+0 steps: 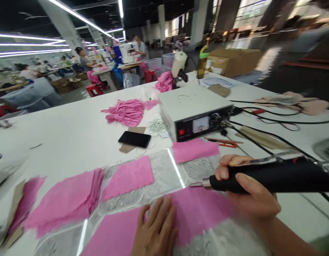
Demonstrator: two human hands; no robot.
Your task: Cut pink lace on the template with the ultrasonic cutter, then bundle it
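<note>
Right now your left hand (156, 227) lies palm down, fingers slightly spread, gripping nothing. Its fingertips press near the top edge of the pink cloth (198, 209), which shows on both sides of the hand; you cannot tell from here whether that is one piece or two. Your right hand (260, 199) is wrapped around the black handheld tool (295, 176), thumb below and fingers over the top of the barrel. Its slim metal tip (198, 184) points left, right at the cloth's upper edge, well clear of your left fingers; whether it touches is too fine to see.

The tool's body is a smooth, dark cylinder. Under your cloth sits a clear plastic sheet (167, 170), glossy, with scuffed, greyish rounded panels. Your cloth looks thin, flat and matt, bright pink, its right end blurred beneath your right hand. Beyond it lie a pink piece with a wavy edge (131, 176), a layered pink stack (65, 201) to the left, and a boxy metal unit (193, 101) with a lit red switch (182, 132).
</note>
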